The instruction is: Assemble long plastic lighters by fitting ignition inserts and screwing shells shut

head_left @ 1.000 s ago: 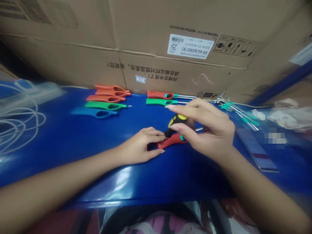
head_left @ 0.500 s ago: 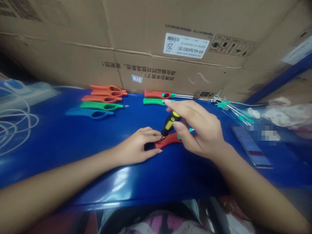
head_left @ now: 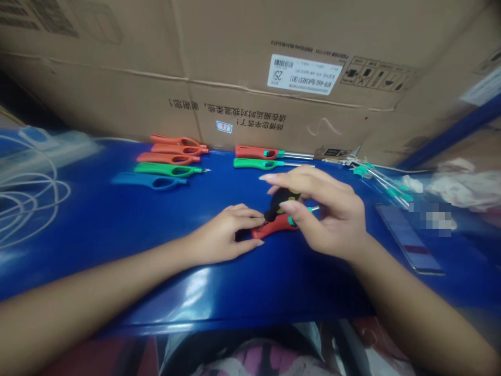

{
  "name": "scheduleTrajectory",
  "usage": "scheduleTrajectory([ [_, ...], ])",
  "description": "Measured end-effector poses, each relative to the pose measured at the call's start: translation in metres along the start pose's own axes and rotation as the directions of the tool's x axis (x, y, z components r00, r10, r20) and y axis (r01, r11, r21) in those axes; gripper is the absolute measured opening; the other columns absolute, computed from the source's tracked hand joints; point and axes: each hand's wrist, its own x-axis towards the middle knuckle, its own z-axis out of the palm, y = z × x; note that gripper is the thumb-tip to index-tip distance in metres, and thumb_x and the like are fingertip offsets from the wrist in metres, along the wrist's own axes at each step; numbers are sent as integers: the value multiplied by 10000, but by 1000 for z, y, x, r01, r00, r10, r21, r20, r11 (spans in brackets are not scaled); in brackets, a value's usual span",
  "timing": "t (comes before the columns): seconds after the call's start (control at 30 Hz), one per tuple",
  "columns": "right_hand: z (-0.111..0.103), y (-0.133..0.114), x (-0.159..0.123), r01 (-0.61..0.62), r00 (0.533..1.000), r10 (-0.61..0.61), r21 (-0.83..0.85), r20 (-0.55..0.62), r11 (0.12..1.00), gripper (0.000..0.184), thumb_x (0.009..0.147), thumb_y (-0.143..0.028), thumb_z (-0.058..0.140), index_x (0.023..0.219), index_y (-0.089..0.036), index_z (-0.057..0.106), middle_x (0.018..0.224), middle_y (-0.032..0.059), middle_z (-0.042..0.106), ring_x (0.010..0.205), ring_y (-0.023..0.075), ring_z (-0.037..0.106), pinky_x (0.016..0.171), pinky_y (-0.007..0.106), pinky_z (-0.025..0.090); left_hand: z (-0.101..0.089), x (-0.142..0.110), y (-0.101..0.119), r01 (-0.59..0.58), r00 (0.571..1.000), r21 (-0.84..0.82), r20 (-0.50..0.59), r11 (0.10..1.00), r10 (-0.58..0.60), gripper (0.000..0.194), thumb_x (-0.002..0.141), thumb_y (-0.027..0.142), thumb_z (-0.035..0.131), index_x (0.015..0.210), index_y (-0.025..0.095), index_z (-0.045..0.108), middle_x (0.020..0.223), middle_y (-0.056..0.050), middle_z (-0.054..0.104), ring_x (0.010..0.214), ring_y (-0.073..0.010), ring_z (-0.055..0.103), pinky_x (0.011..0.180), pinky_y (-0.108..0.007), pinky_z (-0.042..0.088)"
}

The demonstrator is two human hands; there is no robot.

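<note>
A red utility lighter (head_left: 276, 224) lies on the blue table, its handle end gripped between the thumb and fingers of my left hand (head_left: 229, 232). My right hand (head_left: 329, 211) holds a short black and yellow screwdriver (head_left: 282, 202) between thumb and fingers. The screwdriver leans over the lighter's handle, its tip low beside my left fingertips; whether the tip sits in a screw I cannot make out. My right hand covers part of the lighter's teal trigger and metal tube.
At the back left lie several orange, green and blue lighter handles (head_left: 168, 169). A red lighter (head_left: 256, 152) and a green lighter (head_left: 258, 163) rest by the cardboard box (head_left: 235, 62). Metal tubes with teal parts (head_left: 383, 180) and a phone (head_left: 409, 240) are right; a white cable (head_left: 55, 196) is left.
The screwdriver has tilted further to the right and its handle has turned. My right fingers have loosened and spread somewhat around it. The whole view has shifted slightly; my left hand keeps its grip.
</note>
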Motion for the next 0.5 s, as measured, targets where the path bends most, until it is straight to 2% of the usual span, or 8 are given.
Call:
scheduleTrajectory([
  [0.07,2,1,0,73,994,-85,-148,-73,986,273,917,-238,683,1188,-222,709,909,51,736,777,166,663,711,302,577,1,0,-1,-8,1000,-3,-3,1000,8,273,922,283,686,1177,187,702,1166,-90,724,1090,-240,639,1004,-414,468],
  [0.1,2,2,0,78,993,-92,-185,-69,980,291,925,-241,672,1214,-221,697,940,59,738,793,172,665,727,308,580,1,-1,-1,-6,1000,1,0,1000,6,299,924,286,685,1206,186,694,1175,-95,723,1103,-244,638,1008,-416,467],
  [0.2,3,1,-2,-57,997,60,-65,42,996,388,1015,-215,479,1393,-235,567,1196,88,700,842,167,679,735,324,594,0,-1,0,19,1000,20,22,1000,-19,365,926,298,682,1272,183,669,1193,-109,717,1104,-255,636,1002,-426,473],
  [0.27,3,0,-2,-150,985,146,38,88,988,386,1022,-213,463,1394,-253,558,1207,73,692,781,146,674,669,301,591,0,-1,0,27,999,18,26,999,-28,359,925,302,683,1264,183,675,1199,-112,717,1103,-256,636,1003,-432,473],
  [0.33,2,0,-3,-107,994,107,2,23,994,310,966,-257,611,1274,-259,646,1045,42,728,727,145,657,637,285,579,0,-1,0,16,1000,4,13,1000,-16,328,920,298,690,1228,185,692,1198,-107,722,1105,-252,641,1020,-439,465],
  [0.4,1,0,-3,-12,999,6,-135,-48,991,289,905,-276,707,1193,-264,691,941,34,739,740,162,656,680,297,583,1,-1,0,7,1000,-2,-5,1000,-7,312,916,296,697,1210,195,700,1190,-97,729,1119,-252,644,1044,-451,452],
  [0.43,1,0,-3,5,999,-14,-171,-52,985,293,922,-278,684,1215,-266,684,974,44,743,755,166,660,701,305,588,1,-1,0,7,1000,-1,-9,1000,-7,314,914,295,698,1214,199,699,1188,-95,731,1125,-253,644,1051,-454,449],
  [0.5,1,-1,-4,-65,998,65,-95,-3,993,334,1004,-265,536,1328,-264,615,1152,77,717,768,155,668,690,309,596,0,-1,0,13,1000,7,-5,1000,-13,333,912,296,700,1231,201,694,1192,-99,727,1123,-255,643,1038,-446,461],
])
